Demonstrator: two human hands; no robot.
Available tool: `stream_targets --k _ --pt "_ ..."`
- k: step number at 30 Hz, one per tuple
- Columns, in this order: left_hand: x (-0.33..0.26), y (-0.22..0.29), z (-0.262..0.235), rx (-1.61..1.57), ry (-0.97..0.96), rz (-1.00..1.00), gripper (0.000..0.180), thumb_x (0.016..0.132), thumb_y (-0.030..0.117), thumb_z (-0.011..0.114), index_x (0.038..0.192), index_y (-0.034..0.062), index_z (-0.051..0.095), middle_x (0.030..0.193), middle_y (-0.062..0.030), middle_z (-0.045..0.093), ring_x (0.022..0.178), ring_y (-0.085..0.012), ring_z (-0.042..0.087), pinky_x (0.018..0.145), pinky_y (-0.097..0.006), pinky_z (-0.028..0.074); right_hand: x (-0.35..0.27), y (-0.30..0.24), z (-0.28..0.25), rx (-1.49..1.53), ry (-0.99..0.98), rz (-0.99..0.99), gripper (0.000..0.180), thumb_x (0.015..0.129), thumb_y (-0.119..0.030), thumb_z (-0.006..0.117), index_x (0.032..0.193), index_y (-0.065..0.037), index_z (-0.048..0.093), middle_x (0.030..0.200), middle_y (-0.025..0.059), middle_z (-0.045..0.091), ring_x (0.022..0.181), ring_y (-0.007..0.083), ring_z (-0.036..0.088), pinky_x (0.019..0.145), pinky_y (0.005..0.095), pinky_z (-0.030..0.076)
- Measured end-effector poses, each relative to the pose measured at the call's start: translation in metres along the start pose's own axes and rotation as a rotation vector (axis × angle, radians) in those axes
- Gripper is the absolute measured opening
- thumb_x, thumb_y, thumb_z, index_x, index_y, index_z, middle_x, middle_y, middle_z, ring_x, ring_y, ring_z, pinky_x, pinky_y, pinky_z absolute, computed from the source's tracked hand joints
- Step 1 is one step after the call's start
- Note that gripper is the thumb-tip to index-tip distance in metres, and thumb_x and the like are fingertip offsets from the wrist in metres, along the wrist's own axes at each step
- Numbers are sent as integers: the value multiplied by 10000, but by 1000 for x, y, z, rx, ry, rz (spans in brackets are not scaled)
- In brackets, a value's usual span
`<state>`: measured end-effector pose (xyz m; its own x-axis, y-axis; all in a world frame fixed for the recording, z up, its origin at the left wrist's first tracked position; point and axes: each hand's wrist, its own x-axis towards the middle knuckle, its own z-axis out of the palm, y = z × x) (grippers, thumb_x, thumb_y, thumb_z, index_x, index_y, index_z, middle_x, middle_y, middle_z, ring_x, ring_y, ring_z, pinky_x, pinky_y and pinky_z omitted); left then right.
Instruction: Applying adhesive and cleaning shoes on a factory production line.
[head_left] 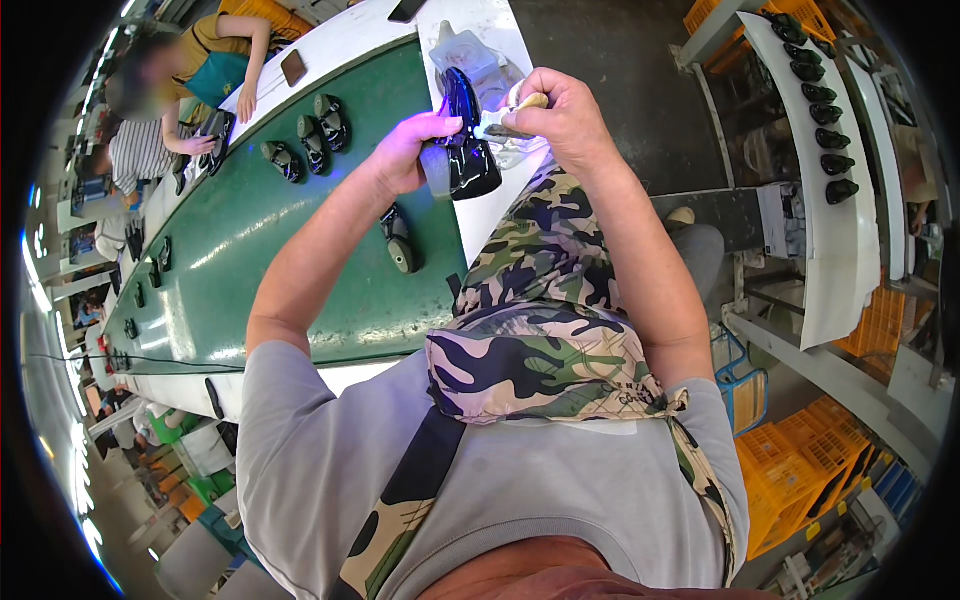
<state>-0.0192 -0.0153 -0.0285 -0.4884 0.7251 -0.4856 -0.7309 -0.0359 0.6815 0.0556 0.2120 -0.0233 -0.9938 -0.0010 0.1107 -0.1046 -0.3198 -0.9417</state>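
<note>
Over the edge of the green tabletop (290, 235) in the head view, a black shoe (472, 172) is gripped by the left hand (408, 152), long axis pointing away from the body; at its right side, a pale tool (496, 124) is pinched in the right hand (568, 118).

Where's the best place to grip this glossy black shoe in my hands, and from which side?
Probably around the middle, from the left, where your left hand is: the shoe is long, so gripping mid-length should steady both ends. Your right hand and its small pale tool occupy the right side.
</note>
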Motion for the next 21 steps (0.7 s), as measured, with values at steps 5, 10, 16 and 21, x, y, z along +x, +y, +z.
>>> stream_targets --k 5,10,16,21 --pt "7 -8 -9 -94 52 2 423 895 244 675 1224 -3 575 1066 -149 699 897 -259 707 882 -403 569 -4 -7 -6 -12 -41 14 171 737 48 717 772 -41 574 905 98 658 856 148 613 756 271 490" --pt "9 -11 -3 -180 98 20 333 893 237 669 1124 2 620 1005 -139 700 888 -262 698 890 -423 562 -8 -6 -12 -93 -45 -10 171 743 53 713 781 -39 574 912 101 658 869 144 614 765 266 490" --pt "12 -25 8 -259 78 67 367 925 300 612 1132 -3 615 1018 -156 698 913 -284 698 915 -447 559 -15 -5 -18 -202 -33 -153 185 764 42 716 796 -37 551 936 111 659 885 143 615 775 273 496" --pt "17 -37 3 -403 68 57 424 960 393 553 1185 37 599 1001 -162 703 830 -297 710 664 -372 619 -22 -6 -21 -184 -34 -224 192 772 29 712 796 -36 532 951 121 658 923 151 616 783 277 494"
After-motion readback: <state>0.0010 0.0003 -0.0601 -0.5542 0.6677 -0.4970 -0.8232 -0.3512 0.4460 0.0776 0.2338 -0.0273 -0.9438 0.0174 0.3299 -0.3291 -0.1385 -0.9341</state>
